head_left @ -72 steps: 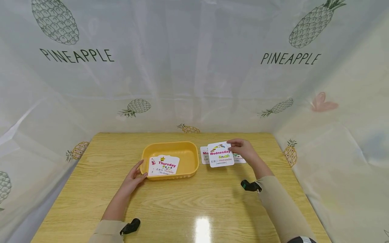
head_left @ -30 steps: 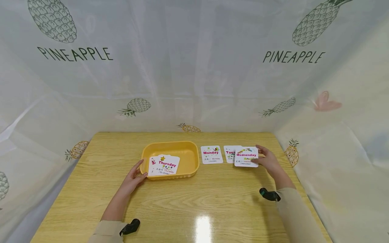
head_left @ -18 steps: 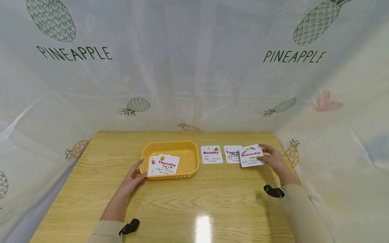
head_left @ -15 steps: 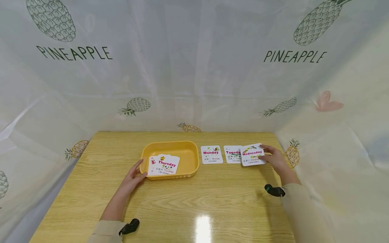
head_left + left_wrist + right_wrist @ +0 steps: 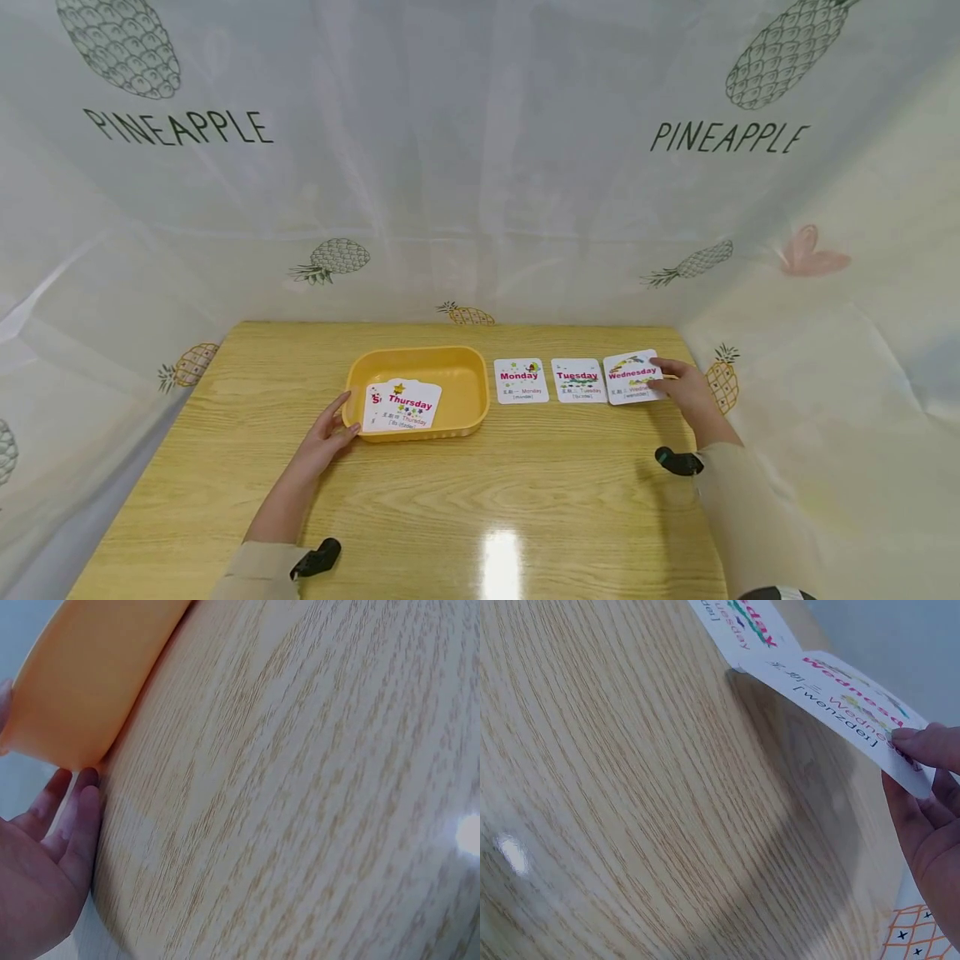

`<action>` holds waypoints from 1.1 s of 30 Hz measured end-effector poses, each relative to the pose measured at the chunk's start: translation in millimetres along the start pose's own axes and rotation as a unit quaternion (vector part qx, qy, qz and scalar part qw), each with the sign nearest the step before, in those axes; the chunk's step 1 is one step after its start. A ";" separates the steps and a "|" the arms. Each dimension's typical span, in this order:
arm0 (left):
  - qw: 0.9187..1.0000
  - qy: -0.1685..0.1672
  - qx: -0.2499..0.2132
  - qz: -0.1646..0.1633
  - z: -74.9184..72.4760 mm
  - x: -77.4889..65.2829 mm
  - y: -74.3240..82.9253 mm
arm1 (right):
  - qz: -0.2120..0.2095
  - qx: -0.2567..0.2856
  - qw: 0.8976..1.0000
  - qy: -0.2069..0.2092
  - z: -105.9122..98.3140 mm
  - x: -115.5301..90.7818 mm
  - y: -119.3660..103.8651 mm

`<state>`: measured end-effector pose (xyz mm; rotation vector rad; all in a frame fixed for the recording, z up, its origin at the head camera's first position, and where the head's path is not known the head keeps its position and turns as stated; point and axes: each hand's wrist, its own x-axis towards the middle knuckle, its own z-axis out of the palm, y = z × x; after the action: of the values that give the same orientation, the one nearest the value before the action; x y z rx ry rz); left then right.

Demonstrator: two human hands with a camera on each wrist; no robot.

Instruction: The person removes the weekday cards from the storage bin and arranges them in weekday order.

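Observation:
At the right of the row, my right hand [image 5: 688, 390] pinches the right edge of a white Wednesday card [image 5: 632, 379]. In the right wrist view the card [image 5: 847, 712] is tilted, its near edge raised over the tabletop and casting a shadow. Its far left corner comes right up to the Tuesday card [image 5: 578, 383]. The Monday card [image 5: 521, 377] lies flat to the left of that. My left hand [image 5: 324, 435] holds the front left corner of a yellow tray [image 5: 461, 392], thumb at the rim and fingers against the outside. A Thursday card [image 5: 408, 406] inside the tray overlaps another card.
All of this rests on a wood-grain table [image 5: 450, 508], whose back edge meets a pale pineapple-print curtain [image 5: 450, 167]. More curtain hangs along both sides. A bright light reflection shows on the tabletop near the front.
My right hand has carried the Wednesday card rightwards, from over the Monday and Tuesday cards to beside Tuesday, uncovering both. The left hand and tray have stayed in place.

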<state>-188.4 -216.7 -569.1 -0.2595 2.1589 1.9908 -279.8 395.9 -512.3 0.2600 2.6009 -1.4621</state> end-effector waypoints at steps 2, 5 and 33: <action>1.000 -0.001 -0.001 0.001 -0.3 0.0 -0.4 | 0.003 -0.001 1.000 0.000 0.0 0.4 -0.1; 1.000 0.000 -0.002 0.005 -0.3 -0.2 -0.8 | 0.005 -0.006 1.000 0.002 0.1 1.2 0.4; 1.000 -0.005 0.006 -0.003 -0.4 -1.1 2.4 | 0.026 -0.096 0.995 0.024 10.4 21.0 28.8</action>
<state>-188.0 -216.9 -566.5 -0.2521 2.1612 1.9712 -293.4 403.4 -546.0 0.3399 2.7265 -1.1923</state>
